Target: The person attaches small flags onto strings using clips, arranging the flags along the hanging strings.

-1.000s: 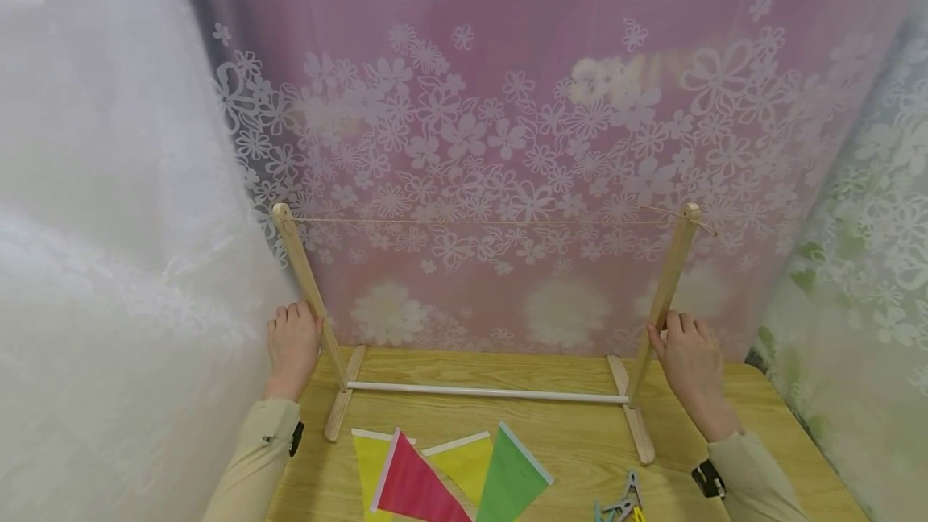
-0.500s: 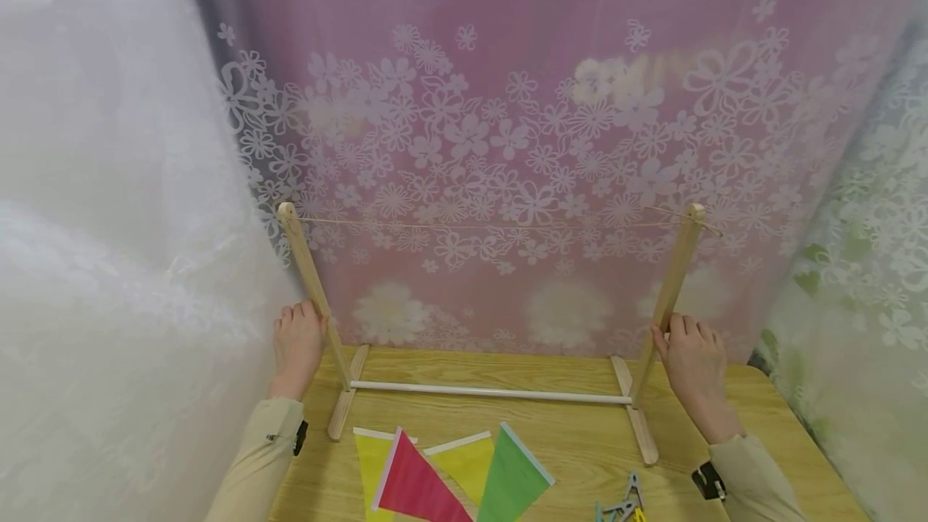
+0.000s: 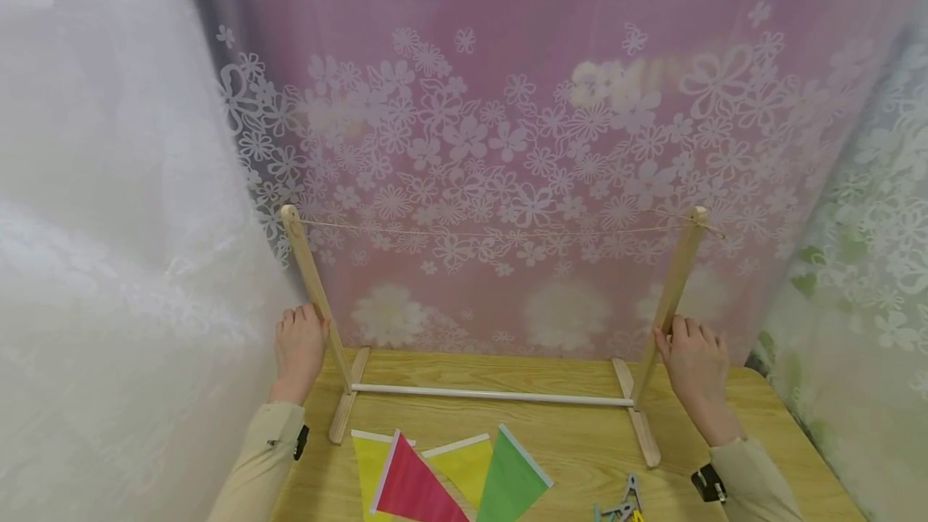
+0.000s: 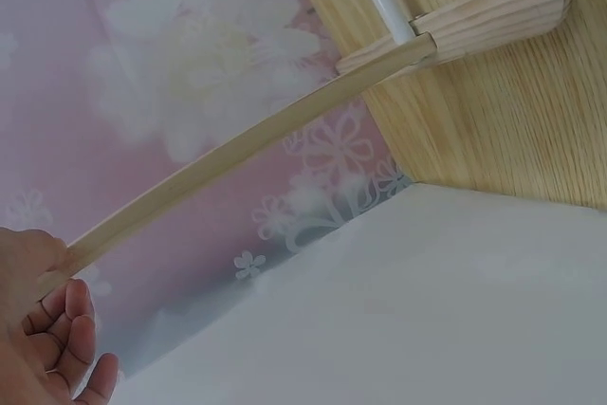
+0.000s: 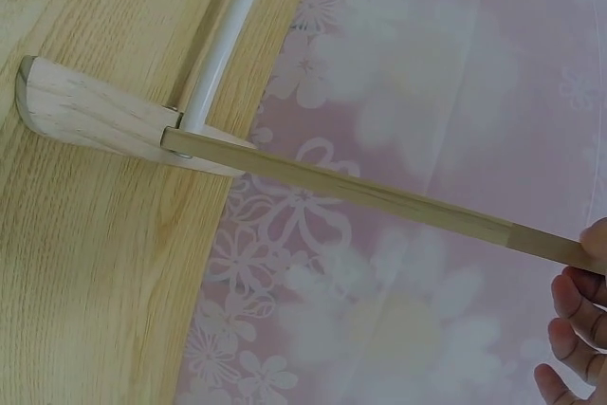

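A wooden stand has two upright posts on flat feet, joined low down by a white rod. Thin string runs between the post tops in the head view, sagging slightly, with loose ends at the right. My left hand pinches the left post partway up; in the left wrist view the thumb lies along the post and the other fingers are bent. Likewise, my right hand pinches the right post between thumb and fingers, the post slanting across the right wrist view.
On the wooden table lie a red pennant, a green pennant and two yellow ones, one being this pennant. Several clothespins sit at the front right. Flowered curtains enclose the back and sides.
The post tops have drawn slightly closer together, the left one shifting a little right. The string, nearly straight before, now sags. Both hands keep their hold on the posts.
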Motion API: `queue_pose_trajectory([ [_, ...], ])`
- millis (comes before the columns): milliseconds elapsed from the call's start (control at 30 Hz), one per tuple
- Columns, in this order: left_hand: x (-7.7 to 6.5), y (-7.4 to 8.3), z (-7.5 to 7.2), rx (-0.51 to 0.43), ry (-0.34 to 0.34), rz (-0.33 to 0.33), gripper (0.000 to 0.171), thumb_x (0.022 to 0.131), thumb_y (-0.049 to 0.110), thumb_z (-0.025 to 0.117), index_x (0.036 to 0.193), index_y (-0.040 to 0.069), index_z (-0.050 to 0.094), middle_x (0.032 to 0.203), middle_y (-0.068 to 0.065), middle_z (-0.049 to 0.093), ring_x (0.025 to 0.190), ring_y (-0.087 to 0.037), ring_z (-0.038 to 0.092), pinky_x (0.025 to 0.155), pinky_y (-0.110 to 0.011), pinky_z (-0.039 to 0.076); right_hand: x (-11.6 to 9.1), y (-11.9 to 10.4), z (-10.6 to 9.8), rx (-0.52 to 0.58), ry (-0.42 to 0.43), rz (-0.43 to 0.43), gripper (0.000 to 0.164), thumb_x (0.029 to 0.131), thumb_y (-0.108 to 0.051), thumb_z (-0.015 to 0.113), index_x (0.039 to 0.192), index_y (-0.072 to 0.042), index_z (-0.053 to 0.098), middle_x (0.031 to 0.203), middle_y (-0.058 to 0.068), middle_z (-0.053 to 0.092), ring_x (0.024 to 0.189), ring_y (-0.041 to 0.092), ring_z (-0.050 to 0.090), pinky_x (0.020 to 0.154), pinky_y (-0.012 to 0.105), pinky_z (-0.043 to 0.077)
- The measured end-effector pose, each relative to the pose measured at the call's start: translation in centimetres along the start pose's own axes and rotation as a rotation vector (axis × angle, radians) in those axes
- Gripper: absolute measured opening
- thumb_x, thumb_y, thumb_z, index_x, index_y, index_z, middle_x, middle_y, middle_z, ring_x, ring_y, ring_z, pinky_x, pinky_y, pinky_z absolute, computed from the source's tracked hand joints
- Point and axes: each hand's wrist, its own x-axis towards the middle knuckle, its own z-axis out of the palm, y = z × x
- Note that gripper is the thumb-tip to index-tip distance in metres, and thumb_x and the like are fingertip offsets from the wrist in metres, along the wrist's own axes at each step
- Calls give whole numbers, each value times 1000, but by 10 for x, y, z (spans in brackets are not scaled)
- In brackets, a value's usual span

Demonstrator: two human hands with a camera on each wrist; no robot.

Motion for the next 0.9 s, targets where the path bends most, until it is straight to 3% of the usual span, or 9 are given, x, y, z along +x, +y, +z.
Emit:
queue_pose_trajectory([
  [233,-1,7,2,-11,29,14,32,92,10,74,101,-14,54,91,-31,63,87,-47,56,73,-55,48,0,6,-2,-22,17,1,67,109,-52,33,81,5,54,67,23,57,61,44,54,50,53,40],
  [500,-1,12,3,-16,12,15,35,93,10,74,107,-15,53,94,-32,64,87,-47,57,73,-55,50,-1,10,-4,-19,27,9,64,109,-50,36,82,5,56,67,23,58,61,44,55,49,53,39],
  [633,-2,13,4,-19,11,21,43,93,11,74,117,-19,53,99,-34,65,90,-48,58,75,-55,51,-2,12,-6,-8,7,23,47,105,-37,55,82,5,54,68,24,58,62,45,55,52,55,39],
  [800,-2,15,8,-20,19,22,41,93,11,74,113,-18,54,98,-34,64,91,-48,58,76,-56,51,-3,15,-8,-3,-7,33,30,84,-15,78,82,5,55,70,25,59,66,47,57,57,58,42],
  [833,-2,16,8,-18,17,23,39,92,12,74,110,-17,53,97,-34,64,90,-48,58,75,-55,51,-3,15,-8,-1,-7,36,30,83,-14,78,82,5,55,71,25,59,66,47,57,57,59,42],
  [900,-2,17,8,-20,22,27,37,92,12,75,107,-14,54,96,-33,64,89,-47,58,74,-55,51,-3,16,-9,3,-5,46,34,94,-24,71,82,4,56,71,25,59,68,48,57,59,59,43],
])
